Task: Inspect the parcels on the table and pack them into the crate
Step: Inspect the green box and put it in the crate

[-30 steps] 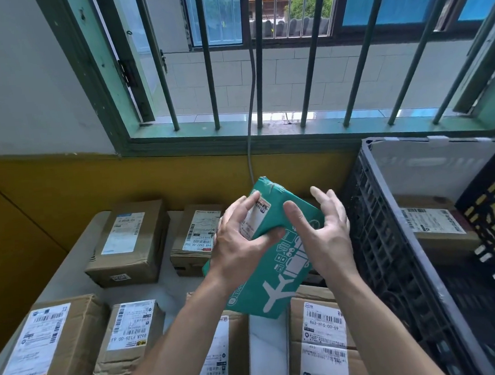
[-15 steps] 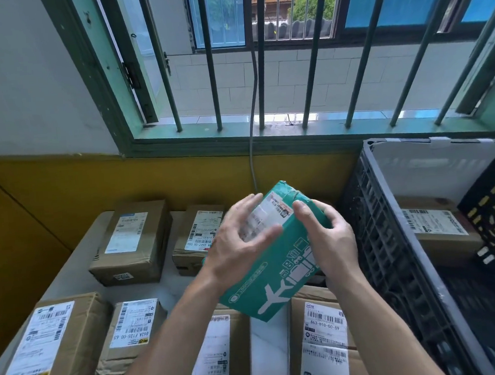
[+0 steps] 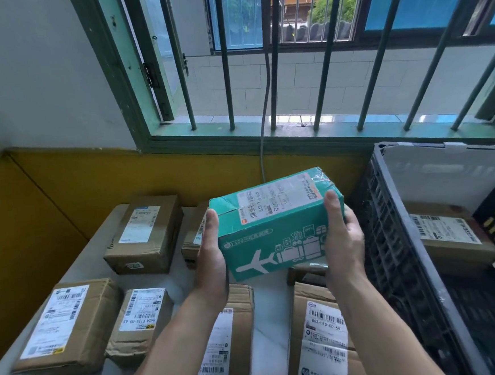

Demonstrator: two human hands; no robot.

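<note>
The green parcel [image 3: 276,229] is in the air above the surface [image 3: 178,277], in front of the person and just beside the near wall of the crate [image 3: 386,229]. Its label looks up and it is tilted a little, the right end higher. The left hand [image 3: 213,258] grips the left end, with the thumb on the top edge. The right hand [image 3: 344,244] grips the right end in the same way. The other fingers are behind the parcel, so I cannot see how far they go around it.

The main risk, in my judgement, is the crate wall. It stands higher than the surface, and the parcel must go over its rim; if it is carried too low, a corner can hit the rim and the parcel can slip out of the grip. The tape looks smooth, which does not help.

One brown parcel [image 3: 448,230] lies already in the crate. If the green one lands half on it, it may lie crooked and waste room.

Under the hands lie more brown parcels [image 3: 319,329]. A fall there can dent them.
</note>
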